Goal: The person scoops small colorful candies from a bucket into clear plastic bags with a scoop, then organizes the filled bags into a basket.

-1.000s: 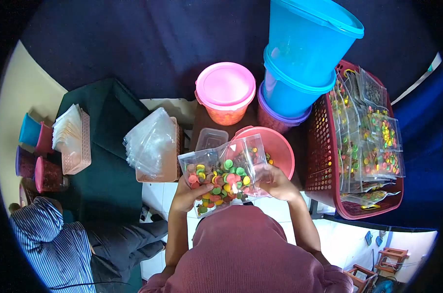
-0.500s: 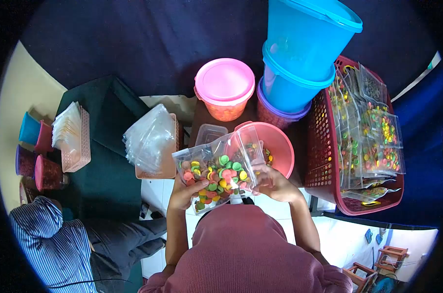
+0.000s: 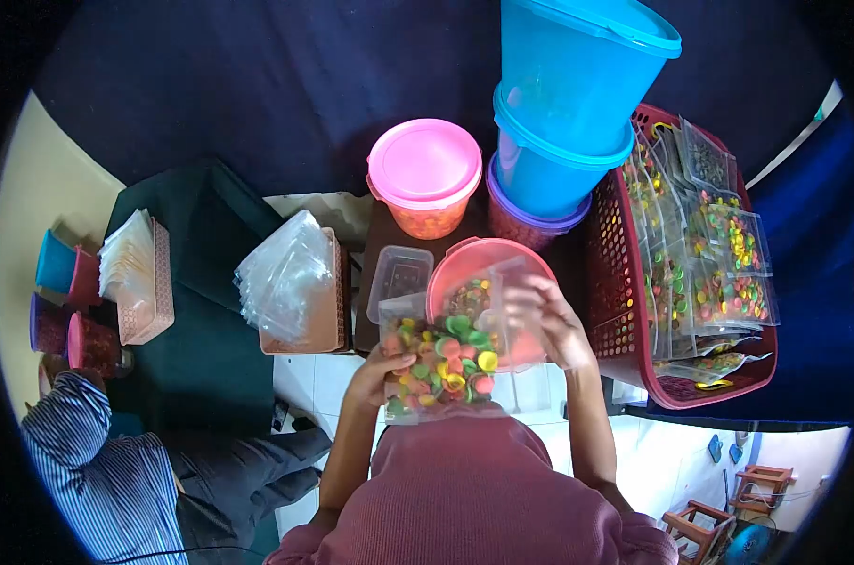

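A clear plastic bag (image 3: 446,363) full of red, green and yellow round pieces is held up in front of my chest. My left hand (image 3: 375,377) grips its left side, thumb across the front. At the bag's upper right is my right hand (image 3: 549,320), its fingers blurred by motion, so whether they hold the film cannot be made out. Behind the bag is an open pink bucket (image 3: 546,282) with some pieces in it. An empty clear tray (image 3: 400,275) lies left of the bucket.
A red basket (image 3: 625,301) of filled bags stands right. Behind are a pink-lidded tub (image 3: 425,169) and stacked blue tubs (image 3: 577,104). Empty bags (image 3: 290,273) lie in a small basket (image 3: 328,320) at left. Another person (image 3: 116,471) is at lower left.
The bag has shifted right and down. My right hand has risen from the bag's right edge, its fingers now blurred. My left hand has moved slightly right with the bag.
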{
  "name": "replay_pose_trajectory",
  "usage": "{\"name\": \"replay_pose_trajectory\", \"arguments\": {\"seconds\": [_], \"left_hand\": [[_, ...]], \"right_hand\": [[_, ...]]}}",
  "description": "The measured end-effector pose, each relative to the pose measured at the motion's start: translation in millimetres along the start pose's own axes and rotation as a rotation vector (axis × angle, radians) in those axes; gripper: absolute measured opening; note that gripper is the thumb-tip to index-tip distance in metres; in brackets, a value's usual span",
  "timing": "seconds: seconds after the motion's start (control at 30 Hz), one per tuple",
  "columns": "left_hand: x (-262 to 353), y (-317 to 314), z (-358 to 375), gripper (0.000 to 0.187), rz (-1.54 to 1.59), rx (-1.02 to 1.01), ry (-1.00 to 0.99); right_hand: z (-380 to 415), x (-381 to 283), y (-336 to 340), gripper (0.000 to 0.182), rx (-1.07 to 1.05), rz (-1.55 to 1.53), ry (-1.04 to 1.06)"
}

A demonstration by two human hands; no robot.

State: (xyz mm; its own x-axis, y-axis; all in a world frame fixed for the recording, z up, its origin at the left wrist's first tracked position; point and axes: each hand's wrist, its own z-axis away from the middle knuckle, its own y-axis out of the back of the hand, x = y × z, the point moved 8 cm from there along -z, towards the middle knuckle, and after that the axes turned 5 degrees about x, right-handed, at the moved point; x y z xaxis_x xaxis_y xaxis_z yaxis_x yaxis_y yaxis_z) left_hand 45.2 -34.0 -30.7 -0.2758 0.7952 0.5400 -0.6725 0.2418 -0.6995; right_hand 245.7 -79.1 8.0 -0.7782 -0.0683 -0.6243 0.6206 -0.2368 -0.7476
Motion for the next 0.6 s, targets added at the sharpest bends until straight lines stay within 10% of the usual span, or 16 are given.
{"name": "replay_pose_trajectory", "arguments": {"seconds": [0.13, 0.33, 0.47, 0.6], "left_hand": [[-44, -4, -22, 0.054, 0.048, -0.122, 0.154], [-49, -43, -16, 0.055, 0.079, -0.231, 0.218], [-9, -19, -25, 0.078, -0.270, -0.016, 0.039], [45, -39, -19, 0.079, -0.648, -0.071, -0.140]], "right_hand": [[-12, -11, -22, 0.063, -0.205, 0.263, 0.303], [-14, -10, -35, 0.023, -0.583, 0.165, 0.335], [-17, -24, -14, 0.010, 0.091, 0.269, 0.316], [-13, -34, -7, 0.009, 0.311, 0.350, 0.359]]}}
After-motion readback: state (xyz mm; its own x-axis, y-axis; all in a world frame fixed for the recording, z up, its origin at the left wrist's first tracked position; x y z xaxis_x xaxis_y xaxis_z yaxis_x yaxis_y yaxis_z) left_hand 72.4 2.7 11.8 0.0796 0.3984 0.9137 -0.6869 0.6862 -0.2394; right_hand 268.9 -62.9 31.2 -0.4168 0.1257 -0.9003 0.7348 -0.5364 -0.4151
